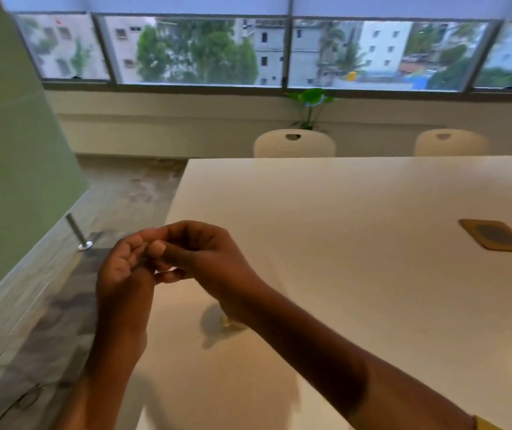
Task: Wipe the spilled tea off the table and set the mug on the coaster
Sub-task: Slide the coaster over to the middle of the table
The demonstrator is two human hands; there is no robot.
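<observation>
Both my hands meet in the air over the near left corner of the table (341,197). My left hand (124,268) is half curled, palm turned toward me, and my right hand (205,259) is curled over it, so that the fingertips of the two touch. Something pale and very small shows between the fingers, too small for me to say what it is, so I cannot tell whether either hand is gripping anything. My right forearm crosses the table from the lower right, with a bit of yellow sleeve (487,425) at the bottom edge.

Under my right wrist a small wet-looking patch (217,324) lies on the white tabletop, partly hidden by the arm; it may be the spilled tea, though I cannot be sure. The coaster (496,235), brown with a dark round centre, lies flat far to the right, well apart from my hands, with nothing on it. No mug shows anywhere.

Across the table stand two white chairs (294,144), with a green plant (310,103) behind them below the window.
</observation>
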